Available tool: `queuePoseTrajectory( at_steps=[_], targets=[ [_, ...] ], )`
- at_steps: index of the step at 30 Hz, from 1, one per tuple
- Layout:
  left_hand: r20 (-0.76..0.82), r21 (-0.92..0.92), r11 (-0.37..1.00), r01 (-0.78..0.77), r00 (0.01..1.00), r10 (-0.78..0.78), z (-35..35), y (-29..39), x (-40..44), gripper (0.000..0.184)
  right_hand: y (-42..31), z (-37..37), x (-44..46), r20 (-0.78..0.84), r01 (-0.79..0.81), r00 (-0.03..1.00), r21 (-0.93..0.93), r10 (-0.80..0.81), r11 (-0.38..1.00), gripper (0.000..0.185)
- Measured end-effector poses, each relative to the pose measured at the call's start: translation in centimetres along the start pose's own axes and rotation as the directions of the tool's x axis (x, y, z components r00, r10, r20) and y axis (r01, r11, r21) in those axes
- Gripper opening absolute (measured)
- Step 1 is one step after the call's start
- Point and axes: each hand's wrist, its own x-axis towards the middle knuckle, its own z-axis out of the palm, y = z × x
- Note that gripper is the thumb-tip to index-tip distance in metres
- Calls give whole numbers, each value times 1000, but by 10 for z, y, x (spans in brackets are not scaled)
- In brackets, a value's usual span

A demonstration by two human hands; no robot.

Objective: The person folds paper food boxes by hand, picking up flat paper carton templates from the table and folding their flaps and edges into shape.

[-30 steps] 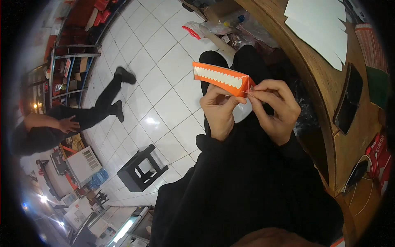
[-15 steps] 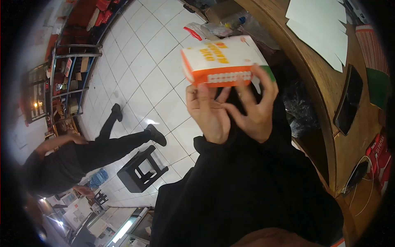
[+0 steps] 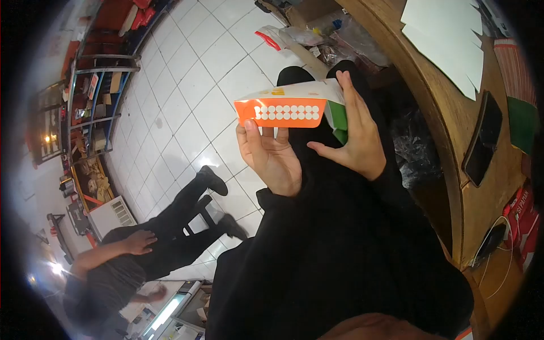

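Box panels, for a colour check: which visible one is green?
The end panel beside the right hand; the white-dotted long side panel is orange, and the upper panel is mostly white.

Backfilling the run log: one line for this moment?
left hand: gripping printed paperboard carton, thumb on orange side | right hand: spread at carton's green end | black phone: lying on wooden desk

Box (image 3: 288,111) top txt seems illeg.

Right of the hands (image 3: 362,136), a phone (image 3: 483,139) and white paper (image 3: 445,42) lie on the surface (image 3: 451,122); left, a person (image 3: 116,277) on the tiled floor (image 3: 184,85).
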Motion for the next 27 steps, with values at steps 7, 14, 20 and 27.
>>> queuePoseTrajectory(
  at_steps=[7,14,20,27],
  targets=[
    [13,29,998,-56,998,56,-17,-13,14,23,15,-7,-9,-36,-71,997,37,73,997,47],
    [25,111,987,-119,993,117,-27,-21,25,33,16,-12,-11,203,-58,978,93,38,994,36],
    [208,403,856,325,878,-431,-15,-40,-1,40,15,-12,-11,130,92,987,-4,-90,996,38],
    [185,401,901,164,949,-255,-10,-49,-2,24,15,-25,-2,83,-70,995,281,48,957,28]
  ],
)
